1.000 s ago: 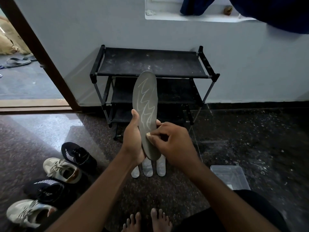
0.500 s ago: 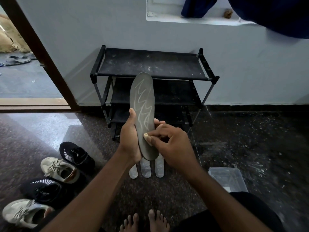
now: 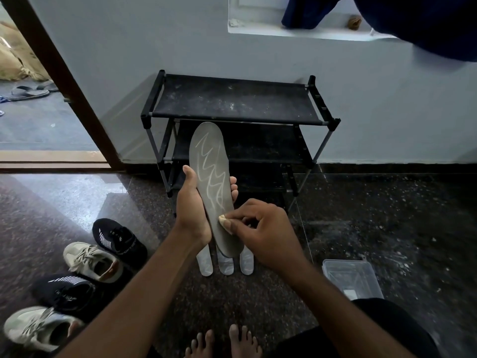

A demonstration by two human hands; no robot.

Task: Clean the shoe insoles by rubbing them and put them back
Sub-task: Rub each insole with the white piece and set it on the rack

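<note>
In front of the shoe rack (image 3: 232, 104), left hand (image 3: 192, 208) grips an upright grey insole (image 3: 211, 177), bracing it while right hand (image 3: 260, 231) pinches a small rubbing piece (image 3: 222, 217).

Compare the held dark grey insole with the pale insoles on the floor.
Colour: the dark grey insole has pale zigzag marks; the three pale insoles look plain. Pose: the dark grey insole is upright in the left hand, with the right hand pressing a small pale piece on it; the pale insoles lie flat, untouched. Both show rounded ends.
</note>
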